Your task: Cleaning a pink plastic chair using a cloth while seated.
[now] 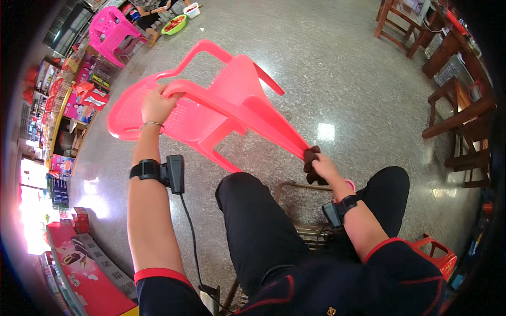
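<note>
A pink plastic armchair (pixel 237 103) is tipped over before me, its perforated back towards the left and its legs pointing to the right. My left hand (pixel 160 104) grips the end of its near armrest. In my right hand (pixel 325 168) is a dark brown cloth (pixel 311 166), bunched against the foot of one chair leg. Whether the fingers also close round the leg itself, I cannot tell. Both forearms wear a black strap with a small device.
Wooden stools (pixel 460 118) and a wooden table stand at the right. Shop shelves (pixel 53 98) line the left. At the upper left, a person sits near a magenta plastic chair (pixel 108 33) and a green basin (pixel 174 25). A red plastic stool (pixel 437 254) is at the lower right.
</note>
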Demonstrator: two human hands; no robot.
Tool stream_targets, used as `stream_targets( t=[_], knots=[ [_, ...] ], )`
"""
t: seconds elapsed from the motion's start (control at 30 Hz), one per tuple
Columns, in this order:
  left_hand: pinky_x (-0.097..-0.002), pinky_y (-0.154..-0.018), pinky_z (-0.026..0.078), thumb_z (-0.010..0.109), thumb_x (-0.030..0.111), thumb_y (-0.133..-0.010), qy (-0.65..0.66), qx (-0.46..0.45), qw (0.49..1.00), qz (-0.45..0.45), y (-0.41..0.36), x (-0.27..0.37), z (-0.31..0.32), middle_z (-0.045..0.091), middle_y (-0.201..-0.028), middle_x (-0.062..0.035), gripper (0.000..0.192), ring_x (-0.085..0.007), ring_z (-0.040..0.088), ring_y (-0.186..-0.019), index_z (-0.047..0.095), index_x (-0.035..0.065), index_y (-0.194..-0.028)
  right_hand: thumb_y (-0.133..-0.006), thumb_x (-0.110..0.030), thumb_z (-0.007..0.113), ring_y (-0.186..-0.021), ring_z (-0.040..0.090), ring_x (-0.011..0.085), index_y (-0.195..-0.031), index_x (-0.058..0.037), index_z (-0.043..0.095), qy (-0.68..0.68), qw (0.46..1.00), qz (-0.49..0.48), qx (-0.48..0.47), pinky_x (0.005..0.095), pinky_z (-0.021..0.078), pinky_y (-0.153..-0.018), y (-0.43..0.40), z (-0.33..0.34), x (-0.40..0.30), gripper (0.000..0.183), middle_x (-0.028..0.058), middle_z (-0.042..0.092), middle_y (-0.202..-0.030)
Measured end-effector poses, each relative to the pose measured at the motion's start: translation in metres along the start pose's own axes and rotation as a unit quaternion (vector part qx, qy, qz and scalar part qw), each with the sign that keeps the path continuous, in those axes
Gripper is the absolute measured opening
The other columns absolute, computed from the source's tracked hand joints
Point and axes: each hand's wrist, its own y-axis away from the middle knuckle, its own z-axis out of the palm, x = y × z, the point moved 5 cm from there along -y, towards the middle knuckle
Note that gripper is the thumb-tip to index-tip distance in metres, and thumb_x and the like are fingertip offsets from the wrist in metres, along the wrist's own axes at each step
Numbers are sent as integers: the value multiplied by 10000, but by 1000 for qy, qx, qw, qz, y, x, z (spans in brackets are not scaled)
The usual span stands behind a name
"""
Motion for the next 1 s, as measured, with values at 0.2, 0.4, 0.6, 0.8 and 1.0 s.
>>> stream_targets(
  t=[0.2, 0.4, 0.6, 0.8, 1.0],
  knots=[
    [-412, -645, 468, 656, 433, -695, -11, -11, 1000, 13, 5, 25, 7, 635, -769, -134, 343, -326, 611, -755, 656, 126, -848, -751, -221, 492, -1091, 472, 362, -1036, -16, 583, -78, 967, -187, 155, 406, 375, -899, -20, -63, -105, 363, 233, 507, -1164],
    [-423, -645, 474, 666, 444, -653, -62, 17, 997, 31, 1, 26, 9, 634, -777, -141, 354, -330, 607, -756, 645, 122, -800, -742, -231, 544, -1190, 383, 333, -1255, -68, 446, 24, 891, -410, 195, 425, 333, -971, -28, -33, -244, 547, 158, 395, -1313],
    [-413, -646, 477, 665, 440, -645, -58, 11, 998, 36, 13, 40, 1, 632, -763, -139, 352, -324, 607, -758, 647, 116, -783, -748, -177, 621, -1213, 341, 350, -1254, -79, 434, 45, 864, -428, 261, 446, 313, -978, -2, -10, -227, 548, 149, 359, -1330],
    [-400, -643, 476, 659, 433, -646, -37, 9, 998, 44, 7, 38, 1, 635, -765, -129, 342, -314, 606, -758, 649, 112, -762, -761, -87, 569, -1136, 405, 407, -1242, -25, 398, -114, 930, -325, 130, 427, 323, -968, -7, 13, -145, 514, 224, 447, -1215],
    [-407, -655, 477, 629, 485, -659, -61, -5, 997, 53, 9, 51, 3, 636, -753, -131, 393, -318, 608, -771, 648, 103, -749, -801, -141, 551, -1021, 480, 418, -1131, -84, 530, -38, 952, -304, 16, 446, 399, -856, -11, 47, -8, 335, 220, 521, -1101]
  ],
)
